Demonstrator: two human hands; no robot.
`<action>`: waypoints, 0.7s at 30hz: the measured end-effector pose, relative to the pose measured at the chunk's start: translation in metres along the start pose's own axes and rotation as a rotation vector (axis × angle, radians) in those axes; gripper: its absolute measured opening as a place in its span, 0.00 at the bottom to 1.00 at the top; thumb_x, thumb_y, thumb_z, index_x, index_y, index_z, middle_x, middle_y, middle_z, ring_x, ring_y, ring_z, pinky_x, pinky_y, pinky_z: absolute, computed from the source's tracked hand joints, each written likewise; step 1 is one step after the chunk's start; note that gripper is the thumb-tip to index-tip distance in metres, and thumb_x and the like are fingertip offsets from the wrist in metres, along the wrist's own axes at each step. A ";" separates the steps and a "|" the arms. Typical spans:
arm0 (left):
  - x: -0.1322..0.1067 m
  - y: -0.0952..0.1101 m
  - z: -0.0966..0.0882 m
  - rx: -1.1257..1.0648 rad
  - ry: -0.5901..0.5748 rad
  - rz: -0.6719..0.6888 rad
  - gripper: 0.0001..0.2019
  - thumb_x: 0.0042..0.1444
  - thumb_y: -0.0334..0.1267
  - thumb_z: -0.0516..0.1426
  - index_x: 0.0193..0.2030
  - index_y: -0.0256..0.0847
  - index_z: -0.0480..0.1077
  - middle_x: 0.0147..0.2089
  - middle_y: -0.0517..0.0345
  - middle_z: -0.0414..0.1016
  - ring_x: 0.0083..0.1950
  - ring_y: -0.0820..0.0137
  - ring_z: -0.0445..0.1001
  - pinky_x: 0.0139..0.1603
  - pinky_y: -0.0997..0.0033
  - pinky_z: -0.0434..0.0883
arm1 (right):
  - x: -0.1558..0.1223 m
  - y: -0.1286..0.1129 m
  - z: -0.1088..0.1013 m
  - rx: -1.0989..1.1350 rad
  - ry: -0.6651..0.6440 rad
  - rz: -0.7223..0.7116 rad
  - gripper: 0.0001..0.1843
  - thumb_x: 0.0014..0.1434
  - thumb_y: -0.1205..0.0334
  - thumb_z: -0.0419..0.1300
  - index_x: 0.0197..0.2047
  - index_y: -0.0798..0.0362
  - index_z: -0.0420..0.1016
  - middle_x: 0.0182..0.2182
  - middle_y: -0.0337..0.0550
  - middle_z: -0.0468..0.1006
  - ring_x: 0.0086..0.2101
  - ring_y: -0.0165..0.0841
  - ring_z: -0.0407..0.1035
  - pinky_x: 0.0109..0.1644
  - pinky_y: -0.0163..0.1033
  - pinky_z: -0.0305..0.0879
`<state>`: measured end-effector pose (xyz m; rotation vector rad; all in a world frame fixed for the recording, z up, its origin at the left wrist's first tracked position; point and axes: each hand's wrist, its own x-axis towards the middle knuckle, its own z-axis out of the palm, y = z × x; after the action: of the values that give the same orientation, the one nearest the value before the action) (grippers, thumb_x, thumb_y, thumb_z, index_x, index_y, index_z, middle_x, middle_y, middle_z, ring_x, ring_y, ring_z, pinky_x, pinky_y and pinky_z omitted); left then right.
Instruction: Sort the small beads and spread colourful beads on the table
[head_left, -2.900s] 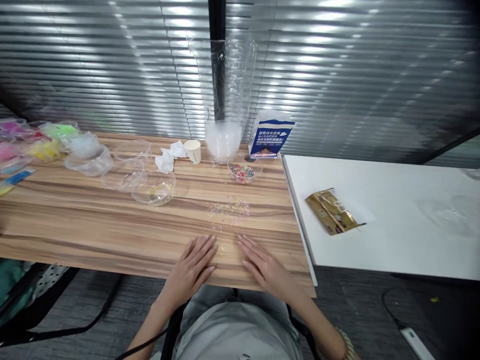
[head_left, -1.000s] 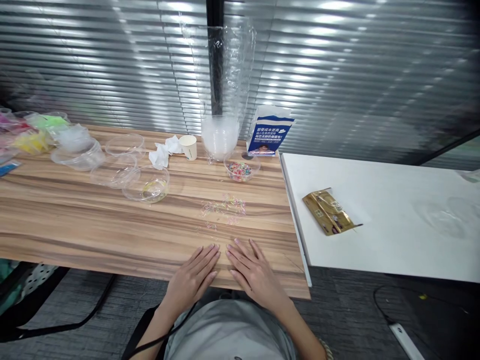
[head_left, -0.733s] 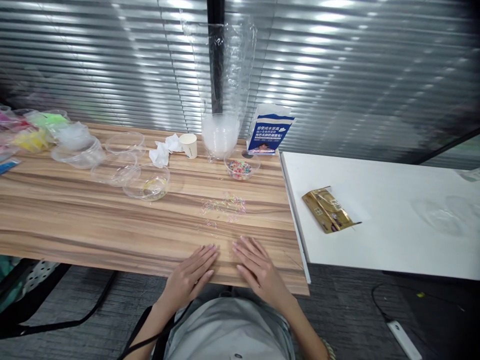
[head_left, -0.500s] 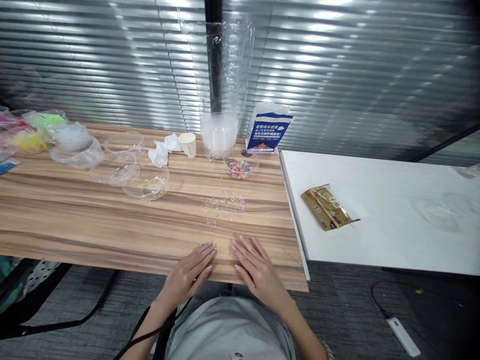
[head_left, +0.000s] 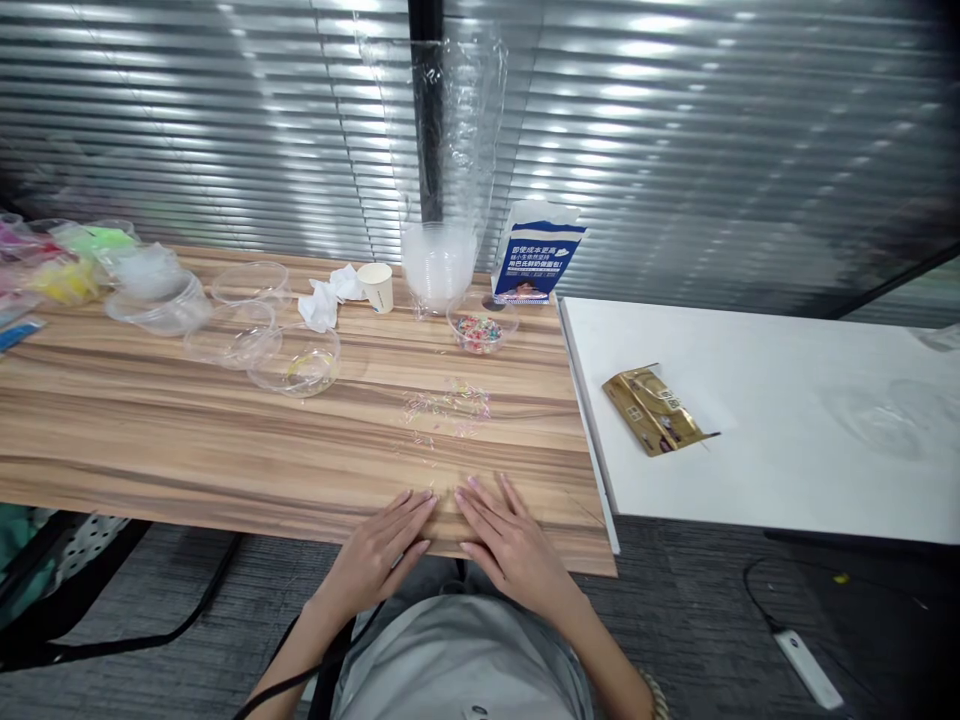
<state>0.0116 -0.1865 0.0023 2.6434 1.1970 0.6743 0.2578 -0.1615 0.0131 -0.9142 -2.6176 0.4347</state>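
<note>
Both palms rest at the front edge of the wood-grain table [head_left: 315,440]. My left hand [head_left: 381,548] lies flat with its fingers stretched out and its thumb apart. Close beside it, my right hand [head_left: 511,540] is spread flat too, holding nothing. Just beyond the fingertips lies a loose scatter of tiny coloured pieces [head_left: 448,403], thin and short, too small to name. Behind them stands a clear round bowl [head_left: 504,338] with many small multicoloured pieces [head_left: 478,331] in it. Another clear bowl [head_left: 334,375], with something yellowish inside, sits to the left.
At the back stand a stack of clear bowls in a plastic bag [head_left: 439,262], a blue-and-white paper bag [head_left: 536,258], a paper cup [head_left: 377,288] and crumpled tissues [head_left: 321,306]. A gold wrapper [head_left: 656,410] lies on the white table [head_left: 765,470] at right. Bags of coloured material [head_left: 67,280] sit far left.
My right hand has slid slightly left, toward my left hand, and its fingers are a little more spread. The left hand has barely shifted. The things on the tables stay where they were.
</note>
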 end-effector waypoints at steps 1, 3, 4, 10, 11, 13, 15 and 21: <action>-0.001 0.000 -0.001 -0.009 0.001 -0.009 0.30 0.66 0.36 0.49 0.72 0.42 0.41 0.63 0.49 0.66 0.65 0.63 0.62 0.63 0.59 0.66 | 0.000 0.000 0.000 0.006 -0.002 -0.006 0.32 0.69 0.62 0.48 0.71 0.55 0.39 0.65 0.45 0.56 0.66 0.39 0.43 0.69 0.61 0.41; -0.003 -0.003 -0.006 -0.019 0.027 -0.039 0.29 0.66 0.36 0.49 0.72 0.42 0.42 0.63 0.49 0.66 0.65 0.63 0.63 0.62 0.60 0.67 | 0.000 0.000 -0.001 0.014 0.005 -0.013 0.33 0.69 0.62 0.48 0.71 0.54 0.38 0.64 0.45 0.58 0.66 0.39 0.44 0.69 0.61 0.42; -0.004 -0.007 -0.011 -0.009 0.056 -0.055 0.29 0.66 0.36 0.49 0.71 0.43 0.42 0.63 0.49 0.67 0.65 0.63 0.63 0.62 0.59 0.67 | -0.001 0.000 -0.001 0.013 0.015 -0.010 0.33 0.69 0.62 0.48 0.71 0.54 0.37 0.64 0.45 0.57 0.66 0.39 0.45 0.69 0.61 0.43; 0.013 -0.062 -0.073 0.289 0.372 -0.262 0.30 0.64 0.35 0.52 0.70 0.50 0.46 0.69 0.49 0.57 0.69 0.58 0.56 0.68 0.44 0.53 | -0.008 -0.012 0.009 0.027 0.201 0.019 0.34 0.68 0.68 0.47 0.71 0.55 0.35 0.65 0.48 0.55 0.65 0.39 0.47 0.67 0.53 0.55; 0.017 -0.074 -0.082 0.356 0.409 -0.316 0.30 0.63 0.37 0.53 0.70 0.48 0.46 0.69 0.47 0.55 0.70 0.55 0.53 0.68 0.42 0.51 | -0.010 -0.015 0.013 0.034 0.231 0.018 0.34 0.67 0.69 0.47 0.71 0.56 0.35 0.65 0.48 0.55 0.65 0.38 0.48 0.66 0.51 0.58; 0.024 -0.099 -0.094 0.449 0.428 -0.426 0.30 0.63 0.43 0.53 0.69 0.43 0.50 0.70 0.41 0.51 0.71 0.49 0.46 0.67 0.37 0.47 | -0.010 -0.022 0.019 0.030 0.262 0.024 0.34 0.67 0.70 0.46 0.71 0.56 0.35 0.65 0.49 0.56 0.65 0.38 0.49 0.65 0.48 0.61; 0.028 -0.120 -0.096 0.475 0.440 -0.492 0.27 0.62 0.49 0.52 0.64 0.39 0.57 0.70 0.38 0.50 0.72 0.45 0.41 0.65 0.34 0.46 | -0.008 -0.027 0.024 -0.013 0.259 0.060 0.33 0.67 0.69 0.46 0.71 0.58 0.36 0.65 0.50 0.54 0.65 0.39 0.49 0.65 0.49 0.60; 0.027 -0.160 -0.078 0.367 0.579 -0.479 0.15 0.63 0.49 0.51 0.42 0.40 0.70 0.62 0.41 0.65 0.67 0.52 0.58 0.65 0.46 0.56 | 0.002 -0.029 0.031 -0.193 0.188 0.090 0.30 0.69 0.65 0.46 0.70 0.62 0.43 0.65 0.50 0.54 0.65 0.41 0.48 0.66 0.54 0.54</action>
<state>-0.1165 -0.0629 0.0285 2.3079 2.2002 1.2635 0.2276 -0.1875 -0.0029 -1.0816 -2.4838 0.1120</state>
